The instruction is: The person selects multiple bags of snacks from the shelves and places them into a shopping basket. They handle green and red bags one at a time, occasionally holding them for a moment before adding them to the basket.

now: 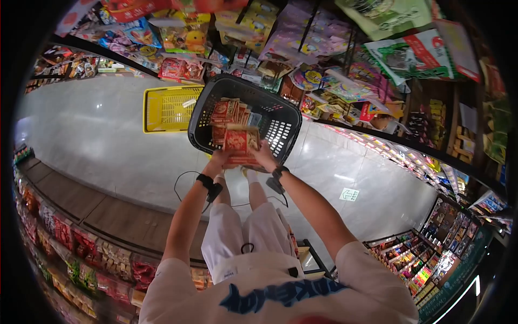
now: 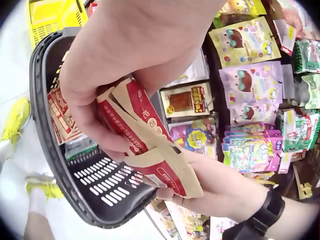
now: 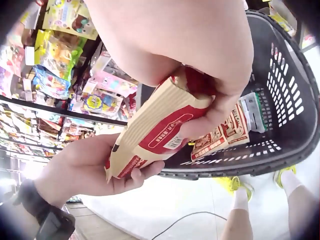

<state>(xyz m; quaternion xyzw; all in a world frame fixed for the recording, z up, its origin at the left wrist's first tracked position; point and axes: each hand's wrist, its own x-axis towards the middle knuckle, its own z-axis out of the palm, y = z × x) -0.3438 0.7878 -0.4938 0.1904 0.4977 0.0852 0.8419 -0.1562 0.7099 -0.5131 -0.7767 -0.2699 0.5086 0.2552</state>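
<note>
Over a black basket [image 1: 294, 110], red-and-tan snack packets [image 1: 236, 142] are held between both hands. My left hand [image 1: 220, 157] grips one side of the packets, its fingers curled round the edge in the left wrist view. On the opposite side, my right hand [image 1: 264, 155] grips them too, with fingers wrapped round the end in the right wrist view. The packets lie tilted and pressed together. Inside the basket are more red-and-tan packets [image 3: 231, 131] and a clear-and-green package [image 3: 254, 112]. Parts of the held packets are hidden by the hands.
A yellow basket [image 1: 171, 108] stands on the floor beside the black one. Shelves of hanging snack bags [image 1: 324, 32] line the far side. Behind me runs a low shelf [image 1: 108, 210] of packaged goods. A thin cable [image 3: 192, 214] hangs near my legs.
</note>
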